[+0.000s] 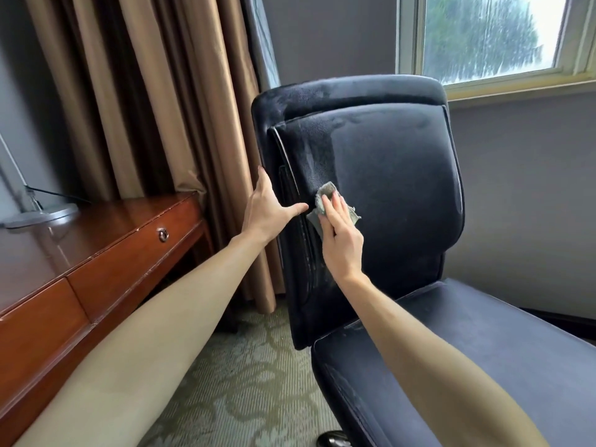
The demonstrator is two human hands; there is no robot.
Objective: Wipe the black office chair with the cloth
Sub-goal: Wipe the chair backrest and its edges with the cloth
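Head view: nearest the camera, the seat of the black office chair is seen with a pale film along its left edge, and a castor is glimpsed below it on the carpet. Because the chair appears to stand on castors, it could be rolled or swivelled away if a stroke is pushed too hard. The cloth is small and crumpled and is held only by flat pressure. It could be slid out from under the fingers or dropped onto the seat. Dust could merely be smeared about if a soiled face of the cloth is used, and the seam beside the left edge could easily be missed.

Farther up, the right hand is laid flat with fingers straight and close together. The grey cloth is pressed by it against the lower left of the backrest, and nothing is gripped. Just beside it, the left hand is spread wide, with fingers stretched up along the backrest's left edge and the thumb reaching across towards the cloth. The chair seems to be braced rather than grasped.

At the left a wooden counter with a lamp base is seen. Brown curtains hang behind it, and a window lies beyond the chair.
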